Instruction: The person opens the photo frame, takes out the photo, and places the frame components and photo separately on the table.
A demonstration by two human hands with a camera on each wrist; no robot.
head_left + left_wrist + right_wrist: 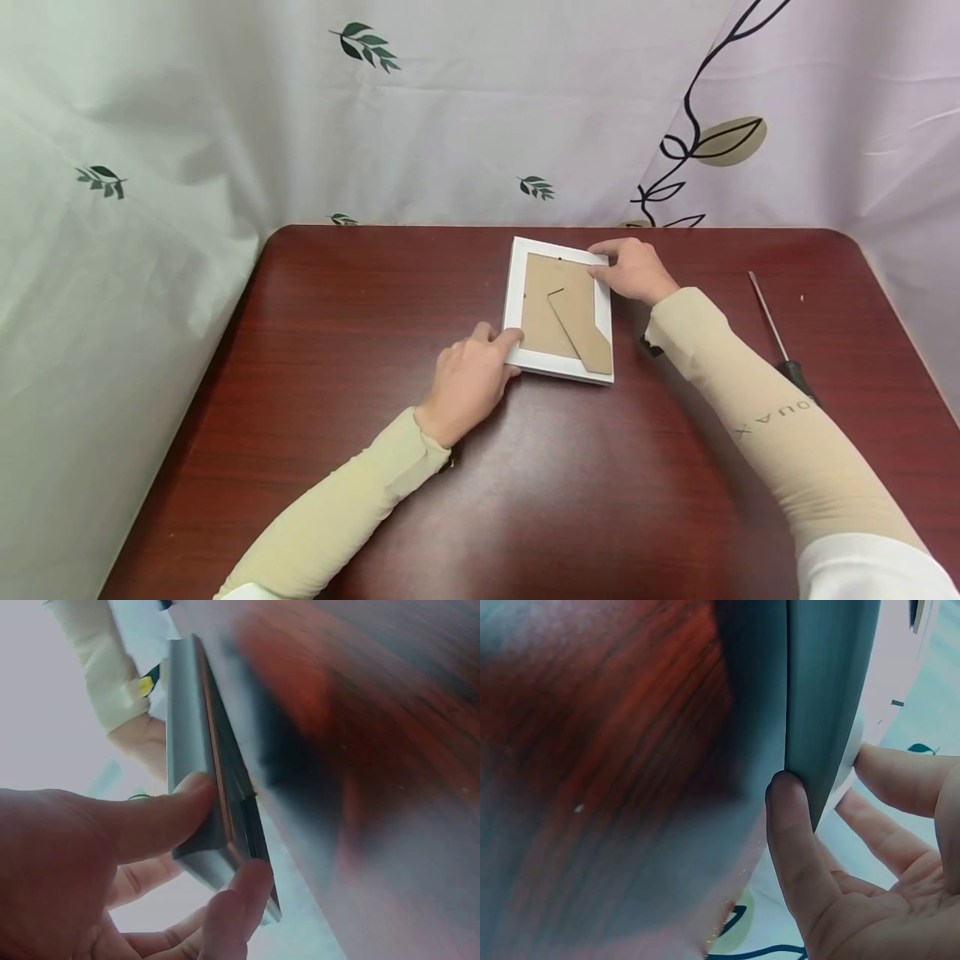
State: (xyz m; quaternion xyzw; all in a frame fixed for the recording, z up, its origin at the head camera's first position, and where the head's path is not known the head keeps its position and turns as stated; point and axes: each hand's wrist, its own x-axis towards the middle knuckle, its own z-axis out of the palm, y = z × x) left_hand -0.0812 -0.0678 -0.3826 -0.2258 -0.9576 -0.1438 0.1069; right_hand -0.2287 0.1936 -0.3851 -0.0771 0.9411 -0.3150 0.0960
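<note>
- Left hand (471, 379) pinches the picture frame (558, 308) at its near-left corner; right hand (633, 271), its far-right.
- Frame sits backing-up over the counter (337, 333); two-handed handling seems in hand, calling for matched pinches.
- Screwdriver (787, 368) lies right.

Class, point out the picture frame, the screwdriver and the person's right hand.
Picture frame (542, 315), head view: on its brown backing.
Screwdriver (792, 375), head view: on its black handle.
Right hand (637, 271), head view: on the back of it.
</note>
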